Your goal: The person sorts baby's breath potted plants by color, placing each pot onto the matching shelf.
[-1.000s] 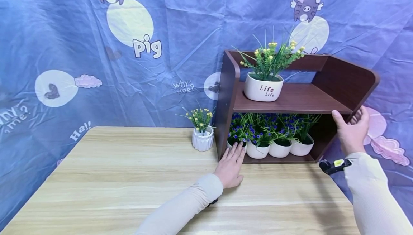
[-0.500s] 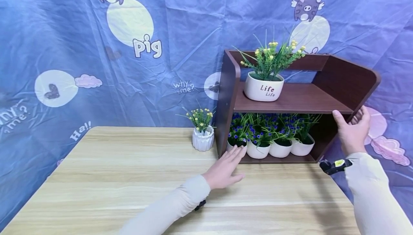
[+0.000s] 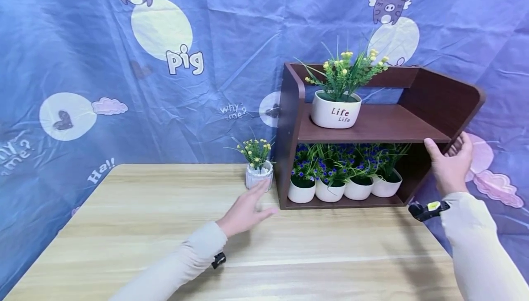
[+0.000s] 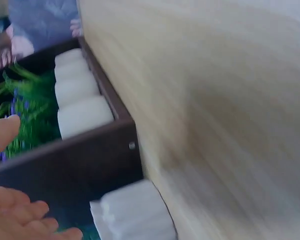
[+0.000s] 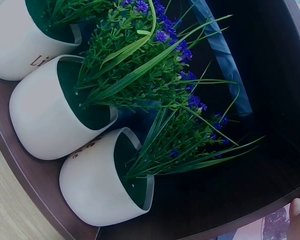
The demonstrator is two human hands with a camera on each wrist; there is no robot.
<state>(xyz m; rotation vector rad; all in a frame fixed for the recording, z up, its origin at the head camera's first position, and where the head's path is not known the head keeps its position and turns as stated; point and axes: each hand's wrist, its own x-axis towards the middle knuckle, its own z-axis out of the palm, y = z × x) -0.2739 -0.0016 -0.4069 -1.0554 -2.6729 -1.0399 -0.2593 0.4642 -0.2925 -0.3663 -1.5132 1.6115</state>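
Observation:
My left hand [image 3: 247, 209] reaches with fingers extended toward a small white fluted flowerpot [image 3: 255, 179] with yellow flowers. In the head view its fingertips overlap the pot's front; in the left wrist view they are left of the white pot [image 4: 135, 212]. Beside the pot stands a dark brown two-tier shelf [image 3: 372, 119]. My right hand [image 3: 452, 165] grips the shelf's right side panel, thumb in front at the middle board. A white oval "Life" planter [image 3: 336, 110] with yellow flowers sits on the upper board. Several white pots [image 3: 330, 191] with blue flowers line the lower tier.
The light wood table [image 3: 136, 227] carries the shelf at its right end, and its surface extends left. Behind hangs a blue printed cloth [image 3: 231, 62]. On the upper board, bare wood [image 3: 396, 124] lies right of the planter.
My left hand has moved left from the lower tier's leftmost pot to in front of the fluted flowerpot. My right hand stays on the shelf's side. The view has shifted slightly.

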